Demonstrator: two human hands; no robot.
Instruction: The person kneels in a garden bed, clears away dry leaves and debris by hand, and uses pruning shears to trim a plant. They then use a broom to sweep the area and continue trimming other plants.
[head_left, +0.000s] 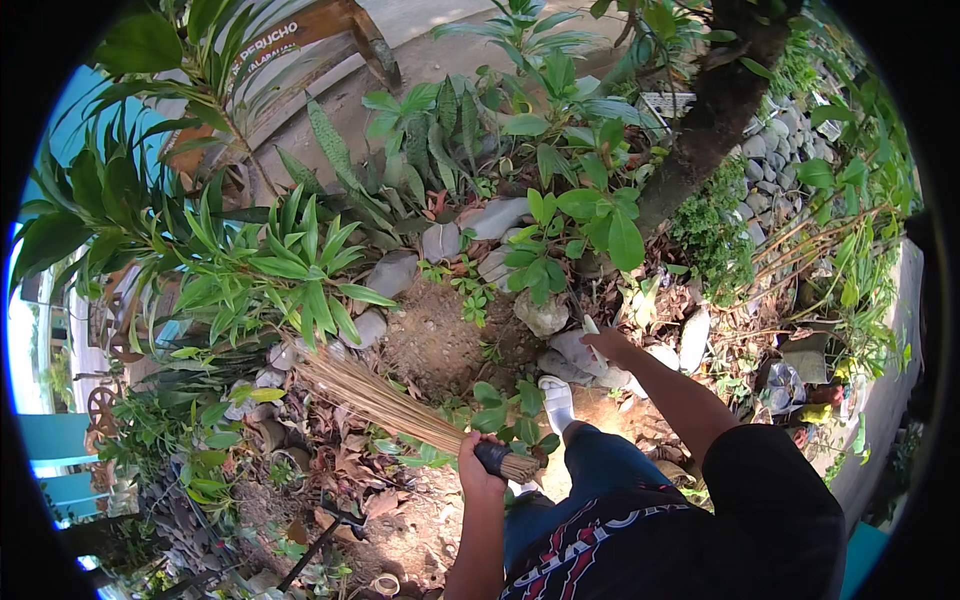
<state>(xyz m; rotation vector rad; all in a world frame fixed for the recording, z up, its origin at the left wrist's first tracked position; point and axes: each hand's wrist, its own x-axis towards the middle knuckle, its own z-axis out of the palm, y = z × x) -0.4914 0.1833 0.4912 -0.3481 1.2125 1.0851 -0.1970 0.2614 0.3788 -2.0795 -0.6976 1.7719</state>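
Observation:
My left hand (481, 466) grips a stick broom (397, 401) of thin tan bristles by its dark-wrapped binding. The bristles fan out to the upper left, over dry leaves and beside a leafy plant. My right hand (611, 349) reaches forward, closed on a slim pale object (591, 327); its kind is unclear and the fingers hide part of it. Grey stones (566, 352) lie under and beside that hand. A patch of bare soil (442, 337) within a stone border spreads in front of me. Low green leaves (499, 409) stand between my hands.
A tree trunk (694, 142) leans at the upper right, near a heap of stones (772, 146). Snake plants (435, 135) and leafy shrubs (270, 255) edge the bed. A dark tool (337, 521) stands lower left. Plastic litter (784, 386) lies right. A wooden sign (277, 45) bears writing.

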